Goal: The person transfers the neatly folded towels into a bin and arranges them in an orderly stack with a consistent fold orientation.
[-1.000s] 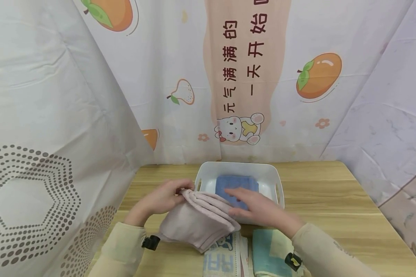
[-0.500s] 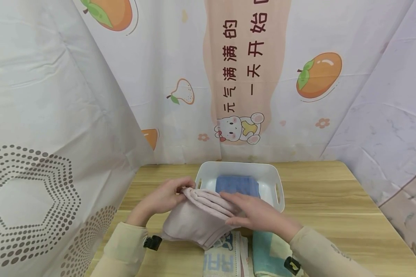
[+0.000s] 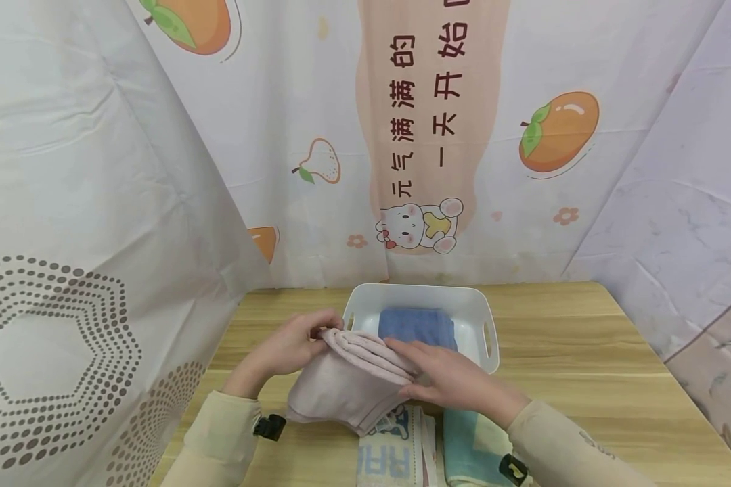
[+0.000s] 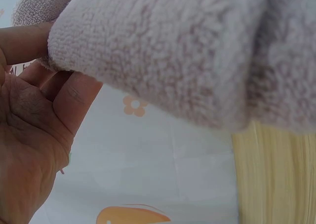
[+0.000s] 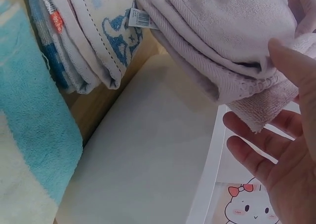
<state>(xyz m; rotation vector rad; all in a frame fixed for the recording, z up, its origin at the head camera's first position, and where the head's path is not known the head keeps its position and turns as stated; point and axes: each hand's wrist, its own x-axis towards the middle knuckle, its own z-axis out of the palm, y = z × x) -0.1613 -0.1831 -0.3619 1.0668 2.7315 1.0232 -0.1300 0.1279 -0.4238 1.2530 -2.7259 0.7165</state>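
A folded pale pink towel [image 3: 341,392] is held up above the table, in front of the basket. My left hand [image 3: 292,343] pinches its upper left corner, thumb on one side and fingers on the other, as the left wrist view of that hand [image 4: 29,120] confirms. At the right end of the folds, my right hand [image 3: 457,379] holds the towel between thumb and fingers. In the right wrist view, layered edges of the pink towel [image 5: 232,26] and a small white label [image 5: 142,19] show.
Behind the hands stands a white basket [image 3: 474,319] with a folded blue towel [image 3: 417,326] in it. Nearer on the wooden table [image 3: 560,338] lie a folded white towel with blue print [image 3: 385,452] and a teal towel [image 3: 466,443]. A printed curtain [image 3: 317,223] hangs behind.
My right hand has come in from over the basket onto the right end of the pink towel and now holds it. The left hand keeps its pinch, nearly unmoved.
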